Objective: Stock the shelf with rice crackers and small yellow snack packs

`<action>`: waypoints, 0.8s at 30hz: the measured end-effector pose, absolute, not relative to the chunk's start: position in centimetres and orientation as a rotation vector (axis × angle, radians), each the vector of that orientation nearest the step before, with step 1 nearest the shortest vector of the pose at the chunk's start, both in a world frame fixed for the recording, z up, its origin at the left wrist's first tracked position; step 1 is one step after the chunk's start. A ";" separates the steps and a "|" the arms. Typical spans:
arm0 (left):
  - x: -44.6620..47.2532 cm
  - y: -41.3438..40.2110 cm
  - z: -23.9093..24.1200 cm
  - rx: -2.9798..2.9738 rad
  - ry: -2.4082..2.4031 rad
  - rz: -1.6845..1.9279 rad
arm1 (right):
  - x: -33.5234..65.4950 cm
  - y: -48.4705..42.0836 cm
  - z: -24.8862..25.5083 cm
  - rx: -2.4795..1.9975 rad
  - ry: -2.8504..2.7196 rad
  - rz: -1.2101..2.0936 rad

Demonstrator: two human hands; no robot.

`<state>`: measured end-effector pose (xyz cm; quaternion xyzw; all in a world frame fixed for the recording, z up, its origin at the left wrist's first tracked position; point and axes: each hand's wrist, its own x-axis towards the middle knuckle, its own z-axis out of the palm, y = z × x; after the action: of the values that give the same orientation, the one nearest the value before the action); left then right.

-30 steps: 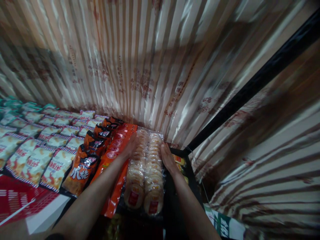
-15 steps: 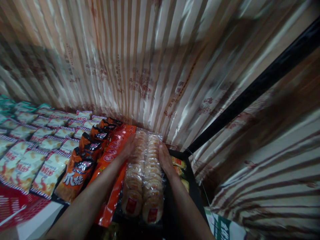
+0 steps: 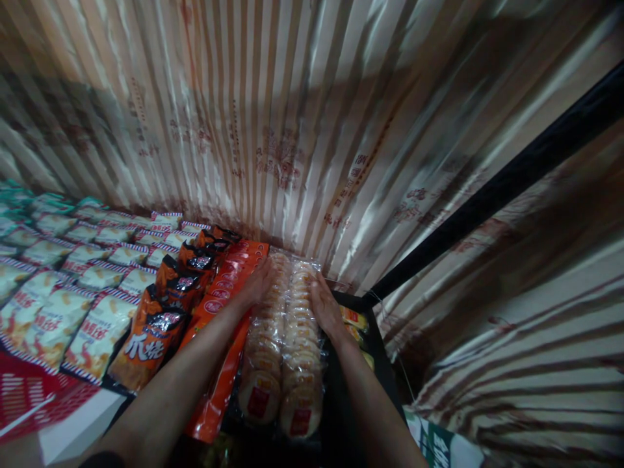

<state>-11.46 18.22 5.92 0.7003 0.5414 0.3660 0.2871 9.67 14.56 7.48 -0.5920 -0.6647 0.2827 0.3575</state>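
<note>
Two rows of round rice crackers in clear film, the cracker packs (image 3: 285, 344), are shown at the right end of a display shelf, with the striped curtain (image 3: 302, 117) directly behind them. The left hand (image 3: 257, 286) is laid flat against the far left side of the packs, and the right hand (image 3: 324, 309) is pressed against the right side; the packs are squeezed between the two palms rather than enclosed by curled fingers, and no lift off the shelf can be made out.

The packs are judged to be light, with a thin, slippery wrap and brittle contents that would crack under a hard pinch. Support along the long sides, as shown, or from beneath is judged safest; the film ends would be poor holds.

Counts: two cracker rows are seen side by side; how many separate packs they form cannot be told. Just left of the packs lies one line of overlapping red bags (image 3: 224, 338), then one line of orange bags (image 3: 160, 325), four or so being visible. Further left, white bags (image 3: 92, 331) are spread in several rows, too many and too blurred for a firm count. A black tray edge (image 3: 375, 344) is seen just right of the packs.
</note>
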 end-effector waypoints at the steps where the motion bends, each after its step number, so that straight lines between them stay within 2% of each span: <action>1: -11.5 18.3 5.9 1.883 1.439 0.968 | 9.7 14.6 7.5 -1.539 -1.720 0.744; 9: -11.7 15.8 8.0 2.106 1.501 0.846 | 9.9 13.4 8.0 -1.508 -1.749 0.621; 13: -11.5 12.9 8.2 2.229 1.602 0.902 | 9.8 11.4 8.7 -1.484 -1.773 0.540; 19: -10.0 3.7 8.1 2.453 1.696 1.070 | 8.5 5.2 10.0 -1.528 -1.747 0.284; 24: -8.4 -4.8 6.2 2.415 1.856 1.221 | 6.8 -1.6 8.0 -1.515 -1.746 0.041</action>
<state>-8.37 -4.81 6.16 0.7341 0.5642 0.3712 -0.0701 6.79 -1.61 7.98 -0.5998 -0.6911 0.0161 0.4028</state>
